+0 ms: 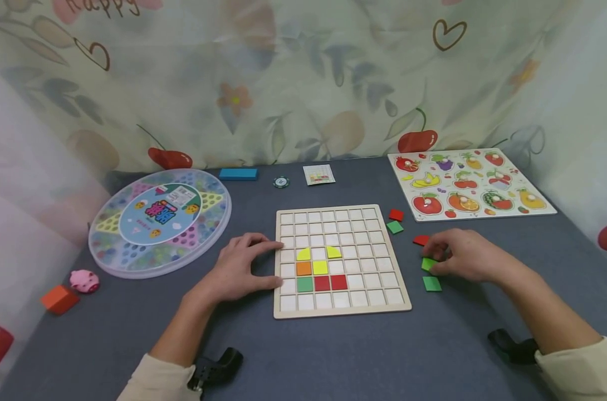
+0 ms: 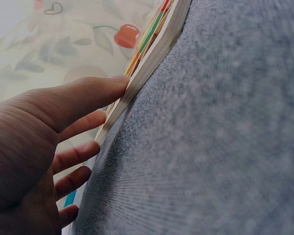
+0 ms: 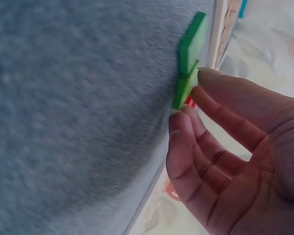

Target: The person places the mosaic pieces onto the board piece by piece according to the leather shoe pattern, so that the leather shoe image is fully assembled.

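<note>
A wooden grid board [image 1: 341, 308] lies on the table with several coloured tiles in its squares, among them an orange tile [image 1: 303, 268], a yellow tile [image 1: 320, 267] and a red tile [image 1: 338, 282]. My left hand [image 1: 238, 266] rests against the board's left edge, thumb and index finger touching it, fingers extended. To the right of the board, my right hand [image 1: 464, 256] pinches a light green tile [image 3: 185, 88] at the table with thumb and fingertips. Next to it lie a darker green tile [image 1: 432, 284] and a red tile [image 1: 421, 240], partly behind the fingers.
Beyond the board are a pattern card [image 1: 319, 175], a round chip [image 1: 280, 182] and a blue block [image 1: 239, 174]. A round game box [image 1: 218, 245], pink pig [image 1: 84, 281] and orange block [image 1: 60, 299] stand left. A fruit puzzle [image 1: 464, 186] lies back right, near another green tile [image 1: 395, 227].
</note>
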`<state>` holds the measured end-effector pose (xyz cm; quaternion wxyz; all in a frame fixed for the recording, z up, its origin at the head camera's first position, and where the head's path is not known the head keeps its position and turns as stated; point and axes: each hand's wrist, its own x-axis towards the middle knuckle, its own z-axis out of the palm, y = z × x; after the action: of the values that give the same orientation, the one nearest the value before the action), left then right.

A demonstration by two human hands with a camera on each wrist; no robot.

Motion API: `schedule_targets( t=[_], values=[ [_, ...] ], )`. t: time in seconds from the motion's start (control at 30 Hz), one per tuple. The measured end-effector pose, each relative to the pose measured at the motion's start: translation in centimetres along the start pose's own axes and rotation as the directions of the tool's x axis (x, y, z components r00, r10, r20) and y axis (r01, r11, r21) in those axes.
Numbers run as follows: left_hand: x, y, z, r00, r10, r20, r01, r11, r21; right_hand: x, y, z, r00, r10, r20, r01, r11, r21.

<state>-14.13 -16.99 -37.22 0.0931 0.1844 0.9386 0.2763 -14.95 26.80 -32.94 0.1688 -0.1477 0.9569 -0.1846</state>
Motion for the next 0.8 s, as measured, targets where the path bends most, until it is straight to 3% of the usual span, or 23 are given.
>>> schedule_targets(
  t=[0.2,0.47,0.6,0.8],
  values=[
    [0.0,-0.1,0.0,1.000,-0.005,0.004,0.005,1.000,-0.004,0.2,0.2,0.6,1.000,-0.013,-0.013,0.013,1.000,0.006],
    [0.1,-0.1,0.1,1.000,0.004,0.002,-0.004,1.000,0.003,0.3,-0.3,0.3,1.000,0.001,-0.001,0.000,0.991,0.134],
    [0.1,-0.1,0.1,1.000,-0.001,0.005,0.001,1.000,-0.001,0.3,-1.1,-0.1,1.000,-0.003,0.000,0.003,0.978,0.209],
    [0.1,-0.1,0.0,1.000,-0.001,0.001,0.001,1.000,0.006,0.8,-3.1,-0.1,0.997,-0.075,-0.003,0.072,0.955,0.286]
  ],
)
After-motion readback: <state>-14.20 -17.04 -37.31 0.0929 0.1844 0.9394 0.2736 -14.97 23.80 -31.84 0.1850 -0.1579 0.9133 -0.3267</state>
